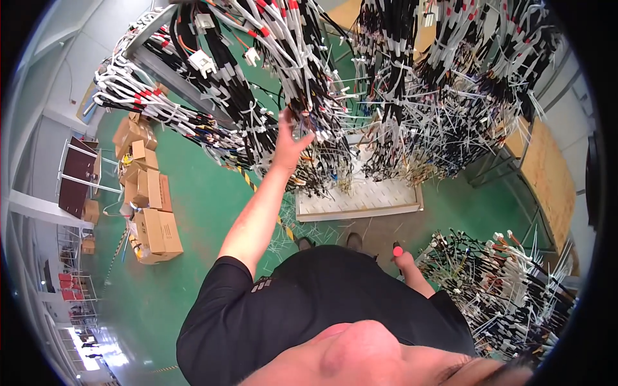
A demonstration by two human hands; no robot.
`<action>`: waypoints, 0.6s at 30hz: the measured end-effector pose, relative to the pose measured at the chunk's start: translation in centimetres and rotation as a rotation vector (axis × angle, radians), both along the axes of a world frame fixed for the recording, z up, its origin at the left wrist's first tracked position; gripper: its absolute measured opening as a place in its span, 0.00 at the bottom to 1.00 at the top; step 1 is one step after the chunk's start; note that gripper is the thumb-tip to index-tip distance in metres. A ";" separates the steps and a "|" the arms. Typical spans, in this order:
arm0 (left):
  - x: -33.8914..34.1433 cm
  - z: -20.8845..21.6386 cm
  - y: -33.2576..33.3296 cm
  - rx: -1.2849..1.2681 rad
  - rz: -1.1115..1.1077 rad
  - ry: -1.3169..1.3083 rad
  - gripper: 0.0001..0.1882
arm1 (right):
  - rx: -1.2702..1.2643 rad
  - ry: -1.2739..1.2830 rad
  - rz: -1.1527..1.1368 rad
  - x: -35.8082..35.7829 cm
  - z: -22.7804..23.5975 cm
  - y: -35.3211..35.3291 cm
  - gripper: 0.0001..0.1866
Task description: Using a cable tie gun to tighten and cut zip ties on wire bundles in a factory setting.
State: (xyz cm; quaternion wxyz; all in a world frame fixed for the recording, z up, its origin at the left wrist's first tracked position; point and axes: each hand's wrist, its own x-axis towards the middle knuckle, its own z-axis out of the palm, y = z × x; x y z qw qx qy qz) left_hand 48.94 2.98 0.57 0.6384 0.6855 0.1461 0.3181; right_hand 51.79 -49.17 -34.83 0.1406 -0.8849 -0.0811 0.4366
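In front of me, hanging bundles of black and white wire harness (pixel 309 77) carry red bands, white connectors and many cable ties. My left arm is stretched up to one of them. My left hand (pixel 291 147) curves round the lower part of that bundle, thumb apart from the fingers, some fingertips hidden among the wires. Low on my right, my right hand (pixel 404 260) is closed on a dark tool with a round red end (pixel 398 251); its kind is not clear.
A pale slotted tray (pixel 360 207) sits below the hanging bundles. More harnesses (pixel 502 283) are heaped at my right, near a wooden-topped table (pixel 547 183). Cardboard boxes (pixel 158 233) stand at left on the green floor, with loose cable ties scattered by my feet.
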 end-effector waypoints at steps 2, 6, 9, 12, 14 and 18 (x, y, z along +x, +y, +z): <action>-0.3 0.8 -1.0 -0.160 0.040 -0.015 0.41 | 0.034 -0.020 -0.048 0.4 1.0 0.8 0.26; -2.9 -0.1 -1.4 -0.471 -0.258 -0.064 0.28 | 0.114 -0.122 -0.117 1.5 2.8 2.0 0.22; -4.7 -0.4 -1.5 -0.518 -0.506 -0.122 0.36 | 0.454 -0.037 -0.373 2.6 3.7 2.8 0.16; -4.3 -0.7 -0.4 -0.465 -0.652 0.001 0.45 | 0.693 0.062 -0.577 3.7 8.4 5.6 0.09; -4.7 -0.6 0.0 -0.420 -0.498 0.113 0.49 | 0.904 0.036 -0.622 4.1 12.3 7.7 0.11; -5.3 -1.6 -2.1 -0.214 -0.514 0.052 0.53 | 1.117 0.039 -0.580 4.3 19.1 11.4 0.16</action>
